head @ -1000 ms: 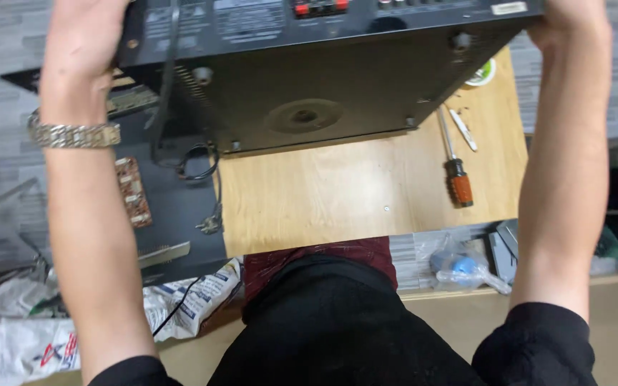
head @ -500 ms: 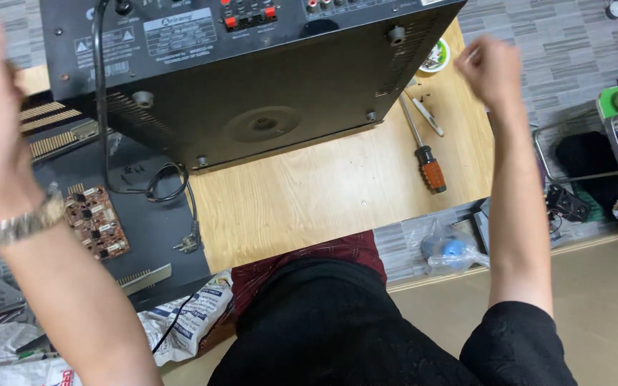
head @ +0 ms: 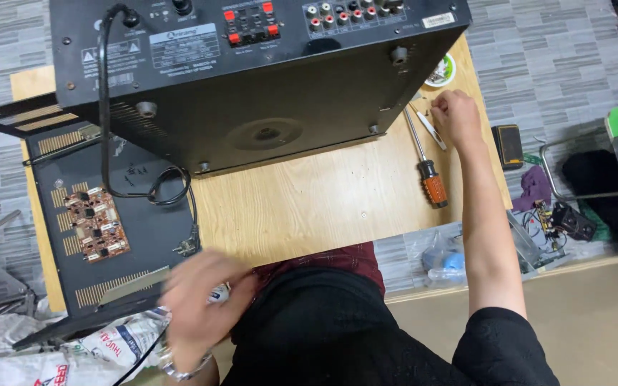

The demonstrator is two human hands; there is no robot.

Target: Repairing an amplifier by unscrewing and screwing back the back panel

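- Bare skin, no gloves: the right hand (head: 458,114) rests on the pale wooden table (head: 309,207), fingers curled by the small metal tools (head: 430,129), holding nothing I can make out.
- Left hand (head: 202,300) is a blur at the table's near edge; grip impossible to tell.
- Orange-handled screwdriver (head: 427,161) lies just beside the right hand.
- Black metal amplifier case (head: 252,78) stands on its side between them, with screws likely the step in hand.
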